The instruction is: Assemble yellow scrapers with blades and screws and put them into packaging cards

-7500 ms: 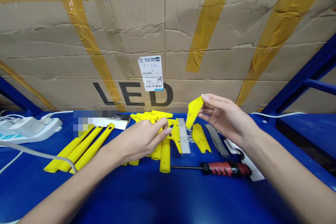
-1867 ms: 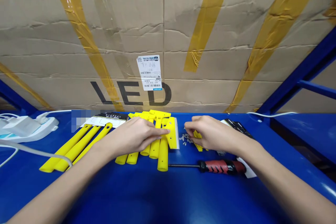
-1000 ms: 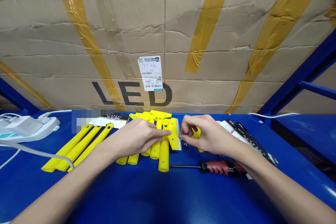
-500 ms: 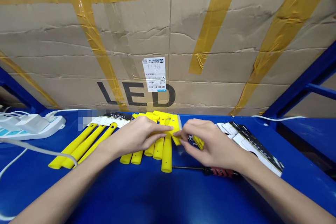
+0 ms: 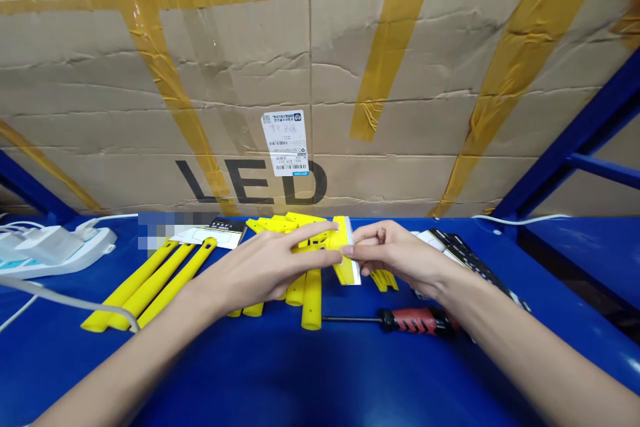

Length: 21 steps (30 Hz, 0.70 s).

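Note:
A yellow scraper head (image 5: 342, 272) with a pale strip along its right edge is held up between my hands. My right hand (image 5: 395, 252) pinches that strip with thumb and fingertips. My left hand (image 5: 280, 255) reaches in from the other side, its index finger and thumb gripping the yellow part. Beneath and behind my left hand lie several yellow scrapers with tubular handles (image 5: 312, 300), partly hidden. More small yellow pieces (image 5: 384, 279) lie under my right hand. A screwdriver (image 5: 415, 321) with a red and black handle lies just below, its shaft pointing left.
Three yellow handles (image 5: 173, 287) lie at the left by a printed card (image 5: 210, 235). A white power strip (image 5: 65, 257) with cables is farther left. More black-and-white cards (image 5: 467, 257) lie at the right. A large taped carton (image 5: 240, 80) stands behind the blue tabletop (image 5: 280, 373).
The scraper head has turned so its pale edge shows more, and my right hand has shifted its pinch onto it. My left fingers have spread wider. The view has moved slightly right.

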Motion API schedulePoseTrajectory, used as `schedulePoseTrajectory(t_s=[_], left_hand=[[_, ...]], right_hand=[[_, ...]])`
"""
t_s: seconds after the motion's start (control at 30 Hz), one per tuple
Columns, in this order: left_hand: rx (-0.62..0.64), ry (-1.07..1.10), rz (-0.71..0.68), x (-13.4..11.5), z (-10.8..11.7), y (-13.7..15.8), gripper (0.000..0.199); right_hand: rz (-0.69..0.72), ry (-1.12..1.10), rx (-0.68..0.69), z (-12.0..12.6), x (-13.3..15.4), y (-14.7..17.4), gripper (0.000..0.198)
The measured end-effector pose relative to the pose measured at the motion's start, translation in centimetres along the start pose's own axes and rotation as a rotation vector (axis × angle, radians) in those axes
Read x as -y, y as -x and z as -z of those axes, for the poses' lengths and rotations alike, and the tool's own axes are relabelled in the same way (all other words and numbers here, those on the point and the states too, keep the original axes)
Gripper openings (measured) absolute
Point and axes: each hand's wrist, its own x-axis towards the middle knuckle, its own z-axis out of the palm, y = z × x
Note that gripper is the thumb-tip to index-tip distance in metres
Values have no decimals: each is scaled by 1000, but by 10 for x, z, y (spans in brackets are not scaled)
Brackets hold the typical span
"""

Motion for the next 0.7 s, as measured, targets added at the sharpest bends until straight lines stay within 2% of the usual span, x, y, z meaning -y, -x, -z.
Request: schedulePoseTrajectory(t_s=[0.07,0.17,0.33,0.43,0.5,0.57,0.63,0.7], left_hand=[[79,30,-50,-1,3,-1,78],[133,72,-51,-3,5,-3,84],[141,141,-2,-3,2,-3,84],[97,261,19,-3,0,-2,73],[17,411,41,-4,0,-2,57],[-74,615,115,-4,1,-2,39],[-132,916,255,-3,2,-3,28],[-130,1290,393,-2,3,-4,23]], right_hand=[[6,15,-3,0,2,1,31],[39,38,28,1,4,3,30],[43,60,33,2,4,4,28],[16,72,61,8,7,3,31],[-1,107,68,15,9,3,36],[44,282,21,22,10,3,40],[149,608,-24,26,7,3,24],[229,898,-13,25,2,3,4]])
